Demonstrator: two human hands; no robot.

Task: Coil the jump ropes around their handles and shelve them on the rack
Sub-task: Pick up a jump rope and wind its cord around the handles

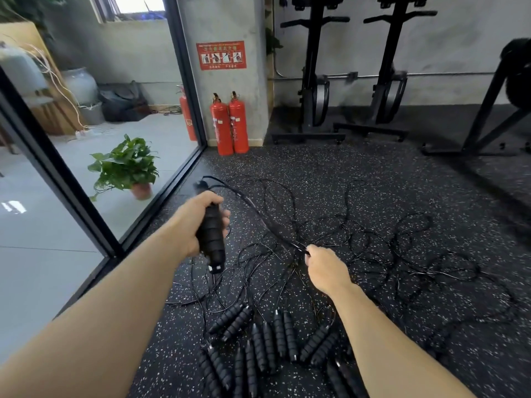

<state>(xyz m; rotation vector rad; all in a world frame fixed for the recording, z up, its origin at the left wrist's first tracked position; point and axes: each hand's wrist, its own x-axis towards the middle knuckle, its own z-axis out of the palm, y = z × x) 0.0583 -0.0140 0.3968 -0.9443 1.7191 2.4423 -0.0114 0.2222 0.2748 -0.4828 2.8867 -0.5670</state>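
Observation:
My left hand (192, 225) grips a pair of black ribbed jump rope handles (212, 239), held upright above the floor. Their thin black rope (258, 209) runs from the handles' top down to my right hand (324, 268), which pinches it low over the floor. Beneath lies a tangle of black ropes (388, 254) spread over the speckled rubber floor. Several more pairs of black handles (273, 340) lie side by side near the bottom of the view.
A glass partition with a black frame (86, 208) stands at the left, a potted plant (126, 168) behind it. Two red fire extinguishers (230, 124) lean at the pillar. Black exercise machines (344, 81) and a stand (488, 110) line the far wall.

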